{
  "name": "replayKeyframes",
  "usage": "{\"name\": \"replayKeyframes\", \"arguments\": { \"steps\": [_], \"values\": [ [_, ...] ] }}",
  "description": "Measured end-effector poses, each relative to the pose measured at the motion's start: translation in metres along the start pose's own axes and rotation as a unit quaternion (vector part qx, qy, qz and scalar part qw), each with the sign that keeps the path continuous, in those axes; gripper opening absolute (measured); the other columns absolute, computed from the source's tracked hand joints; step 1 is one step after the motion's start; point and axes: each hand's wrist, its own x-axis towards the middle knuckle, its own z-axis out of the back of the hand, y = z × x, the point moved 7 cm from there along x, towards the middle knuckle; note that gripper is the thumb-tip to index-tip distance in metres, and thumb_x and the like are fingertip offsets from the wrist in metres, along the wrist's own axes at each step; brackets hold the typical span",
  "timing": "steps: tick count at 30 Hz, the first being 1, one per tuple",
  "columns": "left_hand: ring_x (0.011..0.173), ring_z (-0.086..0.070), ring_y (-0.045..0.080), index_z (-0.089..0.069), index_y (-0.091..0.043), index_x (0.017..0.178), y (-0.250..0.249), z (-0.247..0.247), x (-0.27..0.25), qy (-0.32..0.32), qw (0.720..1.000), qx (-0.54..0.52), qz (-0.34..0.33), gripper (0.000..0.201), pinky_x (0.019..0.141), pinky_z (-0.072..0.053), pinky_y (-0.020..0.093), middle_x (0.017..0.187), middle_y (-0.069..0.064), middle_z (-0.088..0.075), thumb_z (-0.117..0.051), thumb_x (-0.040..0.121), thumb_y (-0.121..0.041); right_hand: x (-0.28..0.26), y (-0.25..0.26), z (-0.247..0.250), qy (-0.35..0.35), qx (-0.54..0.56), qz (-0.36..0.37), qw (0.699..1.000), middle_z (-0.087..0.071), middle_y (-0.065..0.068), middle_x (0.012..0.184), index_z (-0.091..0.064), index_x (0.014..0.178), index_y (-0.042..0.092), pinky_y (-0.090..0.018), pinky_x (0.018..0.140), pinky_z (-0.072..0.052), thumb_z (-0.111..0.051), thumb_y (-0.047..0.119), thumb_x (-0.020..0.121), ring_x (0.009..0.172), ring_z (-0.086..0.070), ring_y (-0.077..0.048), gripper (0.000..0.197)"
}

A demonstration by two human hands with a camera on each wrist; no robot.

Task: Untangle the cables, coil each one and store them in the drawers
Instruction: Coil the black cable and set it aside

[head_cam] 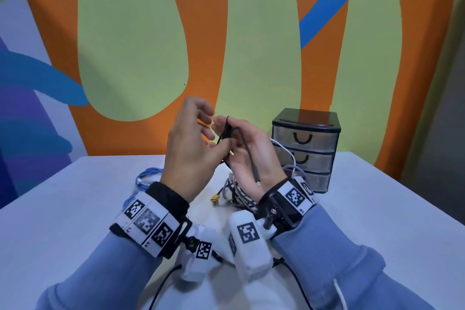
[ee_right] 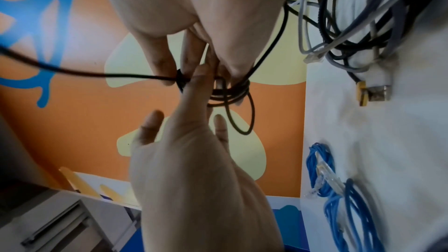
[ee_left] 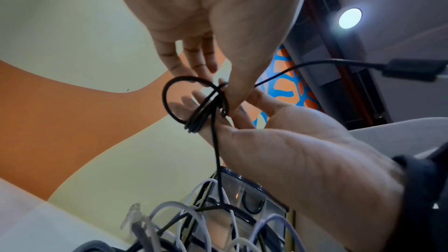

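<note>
From the head camera, we see both hands raised above a white table (head_cam: 75, 209), working a thin black cable (head_cam: 247, 151). Our right hand (head_cam: 251, 156) carries the small coil wound over its fingers, the plug end trailing down across the palm toward the wrist. Our left hand (head_cam: 193, 148) pinches a strand at the coil with thumb and forefinger, the other fingers spread. A three-drawer organizer (head_cam: 305, 148), all drawers closed, stands at the table's right rear; a coiled blue cable (head_cam: 148, 178) lies to the left, and a knot of grey and white cables (head_cam: 239, 194) sits below the hands. A mural wall of orange, pale green and blue rises behind.

From the left wrist, we see the black loops (ee_left: 194, 106) bunched across the right hand's fingers (ee_left: 194, 101), the left thumb pressing them in place. One strand drops straight into the tangle below; the plug (ee_left: 412, 71) hangs free at right. A round ceiling lamp (ee_left: 350, 18) glows overhead.

From the right wrist, we see the coil (ee_right: 230, 93) gripped at the fingertips, one loose loop sagging beneath it.

In our judgement, the risk lies in that strand running down into the pile: further winding may drag the other cables up or tighten a snag. The sagging loop could also slip off and let the coil spring apart if the pinch eases.
</note>
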Motion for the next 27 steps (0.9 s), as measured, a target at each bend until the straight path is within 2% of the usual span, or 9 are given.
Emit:
{"name": "replayKeyframes", "arguments": {
  "steps": [2, 5, 7, 10, 13, 16, 19, 23, 27],
  "values": [
    [0.078, -0.064, 0.016, -0.047, -0.029, 0.11, 0.009, 0.003, 0.0, -0.011, 0.998, 0.005, 0.06, 0.054, 0.068, -0.056, 0.035, 0.096, -0.008, -0.064, -0.089, 0.077, -0.021, -0.002, -0.003, -0.003, -0.001, -0.015, -0.005, 1.0, -0.063, -0.017, 0.113, -0.067, 0.12, -0.009, -0.039, 0.088, -0.043, -0.064, 0.013, 0.095, 0.106, -0.06, -0.026, 0.034],
    [0.072, -0.069, 0.009, -0.062, -0.032, 0.1, 0.016, -0.001, -0.002, 0.016, 0.996, 0.027, 0.079, 0.029, 0.072, -0.061, 0.045, 0.076, -0.013, -0.072, -0.081, 0.078, -0.026, -0.002, -0.007, -0.009, 0.017, -0.022, -0.007, 1.0, -0.063, -0.023, 0.114, -0.066, 0.117, -0.005, -0.037, 0.081, -0.044, -0.067, 0.014, 0.091, 0.102, -0.06, -0.032, 0.032],
    [0.072, -0.071, 0.01, -0.071, -0.033, 0.089, 0.015, -0.003, -0.002, 0.028, 0.997, 0.016, 0.076, 0.013, 0.074, -0.062, 0.045, 0.074, -0.016, -0.074, -0.077, 0.081, -0.024, -0.001, -0.007, -0.008, 0.013, -0.026, -0.002, 1.0, -0.063, -0.023, 0.114, -0.068, 0.119, -0.004, -0.042, 0.088, -0.043, -0.064, 0.014, 0.095, 0.103, -0.061, -0.032, 0.03],
    [0.069, -0.069, 0.018, -0.071, -0.032, 0.077, 0.018, -0.004, -0.001, 0.037, 0.995, -0.001, 0.096, 0.013, 0.071, -0.062, 0.046, 0.067, -0.009, -0.071, -0.077, 0.082, -0.022, -0.003, -0.005, -0.01, 0.04, -0.04, -0.006, 0.998, -0.067, -0.015, 0.102, -0.071, 0.107, -0.001, -0.039, 0.088, -0.045, -0.054, 0.014, 0.102, 0.097, -0.065, -0.026, 0.023],
    [0.064, -0.06, 0.02, -0.067, -0.023, 0.082, 0.024, -0.006, -0.001, 0.046, 0.987, -0.069, 0.137, 0.014, 0.064, -0.058, 0.043, 0.068, 0.0, -0.067, -0.075, 0.075, -0.032, -0.006, -0.003, -0.017, 0.072, -0.046, -0.014, 0.996, -0.059, -0.015, 0.1, -0.069, 0.088, 0.005, -0.035, 0.08, -0.047, -0.048, 0.014, 0.105, 0.099, -0.058, -0.029, 0.028],
    [0.065, -0.053, 0.016, -0.059, -0.006, 0.087, 0.03, -0.011, 0.001, 0.067, 0.973, -0.143, 0.169, 0.029, 0.063, -0.045, 0.033, 0.072, 0.004, -0.06, -0.076, 0.073, -0.024, -0.006, -0.002, -0.017, 0.075, -0.036, -0.018, 0.996, -0.051, -0.018, 0.105, -0.062, 0.09, 0.004, -0.038, 0.084, -0.046, -0.048, 0.014, 0.105, 0.104, -0.052, -0.031, 0.022],
    [0.08, -0.057, 0.018, -0.065, -0.013, 0.092, 0.029, -0.012, 0.003, 0.122, 0.944, -0.232, 0.201, 0.032, 0.072, -0.042, 0.031, 0.088, 0.013, -0.063, -0.089, 0.071, -0.014, -0.007, 0.001, -0.015, 0.085, -0.003, -0.034, 0.996, -0.064, -0.014, 0.092, -0.064, 0.089, 0.004, -0.039, 0.093, -0.048, -0.048, 0.013, 0.106, 0.093, -0.061, -0.028, 0.025],
    [0.073, -0.05, 0.013, -0.081, -0.009, 0.099, 0.036, 0.002, 0.004, 0.157, 0.912, -0.285, 0.251, 0.018, 0.073, -0.036, 0.03, 0.087, 0.004, -0.068, -0.079, 0.086, -0.022, -0.005, 0.016, -0.006, 0.075, 0.013, -0.02, 0.997, -0.069, -0.024, 0.131, -0.061, 0.09, 0.008, -0.053, 0.118, -0.042, -0.048, 0.013, 0.107, 0.12, -0.066, -0.031, 0.022],
    [0.076, -0.046, 0.012, -0.082, -0.006, 0.102, 0.042, 0.0, 0.001, 0.187, 0.922, -0.227, 0.253, 0.027, 0.079, -0.037, 0.034, 0.091, 0.005, -0.067, -0.077, 0.09, -0.03, -0.004, 0.025, 0.002, 0.079, 0.029, -0.023, 0.996, -0.064, -0.027, 0.138, -0.059, 0.092, 0.008, -0.056, 0.118, -0.041, -0.048, 0.015, 0.108, 0.135, -0.06, -0.035, 0.02]
  ]
}}
